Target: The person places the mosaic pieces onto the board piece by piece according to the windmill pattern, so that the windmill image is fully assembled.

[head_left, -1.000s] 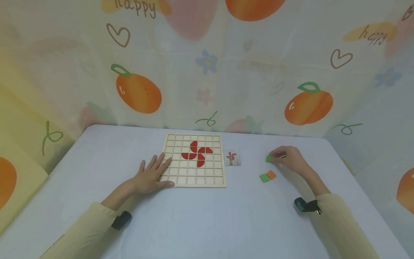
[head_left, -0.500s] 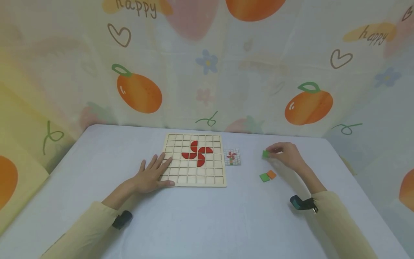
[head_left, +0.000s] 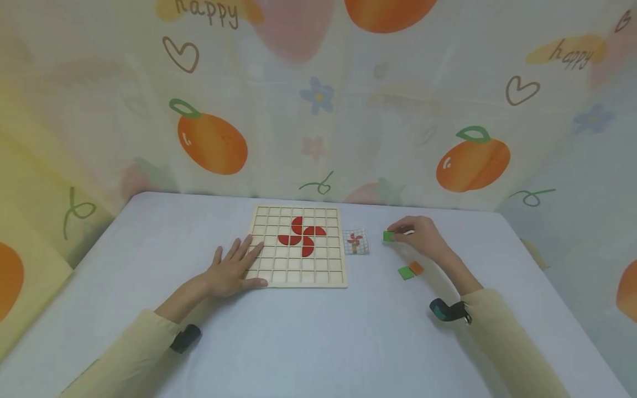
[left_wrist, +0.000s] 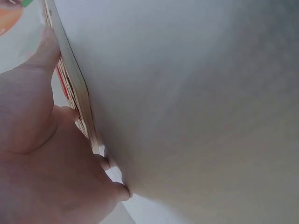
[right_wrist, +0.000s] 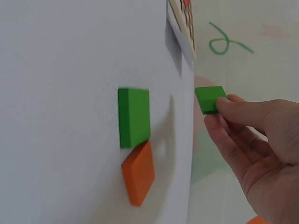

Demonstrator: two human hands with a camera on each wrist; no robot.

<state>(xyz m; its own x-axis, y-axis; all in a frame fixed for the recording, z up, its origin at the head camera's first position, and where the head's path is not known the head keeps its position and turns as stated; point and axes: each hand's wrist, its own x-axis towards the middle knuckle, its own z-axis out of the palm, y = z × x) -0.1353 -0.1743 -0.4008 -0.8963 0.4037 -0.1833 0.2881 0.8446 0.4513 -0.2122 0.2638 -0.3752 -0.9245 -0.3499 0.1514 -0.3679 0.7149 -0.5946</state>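
Observation:
A wooden grid board lies flat on the table, with several red quarter-round tiles set in its cells as a pinwheel. My left hand rests spread over the board's left edge, fingers straight; the left wrist view shows the thumb along the board's side. Right of the board, my right hand pinches a green square tile between thumb and fingers, held above the table. Below that hand lie a second green square tile and an orange square tile, corners close together.
A small picture card with a red pinwheel on a green and orange stem lies against the board's right side. White cloth covers the table. Behind it hangs a printed curtain.
My right hand has lifted the green tile and carried it left toward the picture card. The left hand, the board and the two loose tiles have stayed in place.

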